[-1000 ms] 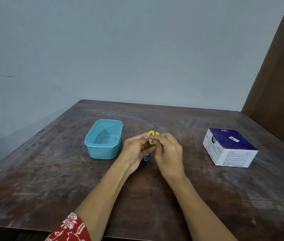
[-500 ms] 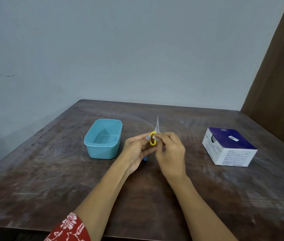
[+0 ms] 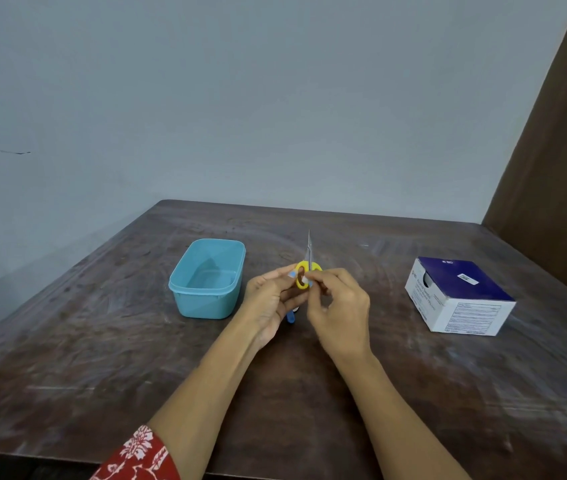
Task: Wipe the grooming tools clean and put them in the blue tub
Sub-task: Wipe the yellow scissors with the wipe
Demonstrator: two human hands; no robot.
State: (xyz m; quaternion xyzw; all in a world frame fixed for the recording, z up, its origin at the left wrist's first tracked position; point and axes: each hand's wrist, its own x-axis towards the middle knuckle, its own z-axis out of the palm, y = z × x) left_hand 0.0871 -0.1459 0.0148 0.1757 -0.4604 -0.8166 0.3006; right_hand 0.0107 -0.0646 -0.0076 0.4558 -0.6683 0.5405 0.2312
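While a red patterned sleeve (image 3: 138, 455) shows at the near edge of the table (image 3: 102, 358), both hands meet above its middle. The left hand (image 3: 270, 306) pinches the yellow-handled scissors (image 3: 304, 271), blades pointing away; the right hand (image 3: 341, 310) pinches a small white wipe (image 3: 304, 279) against a handle loop. Farther off, the blue tub (image 3: 207, 280) stands left and a blue-and-white box (image 3: 459, 296) right.

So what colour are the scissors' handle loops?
Yellow; the scissors show best in the head view, held between both hands.

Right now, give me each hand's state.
Left hand: holds the yellow-handled scissors.
Right hand: fingers pinch a small white wipe against the scissors' handle.
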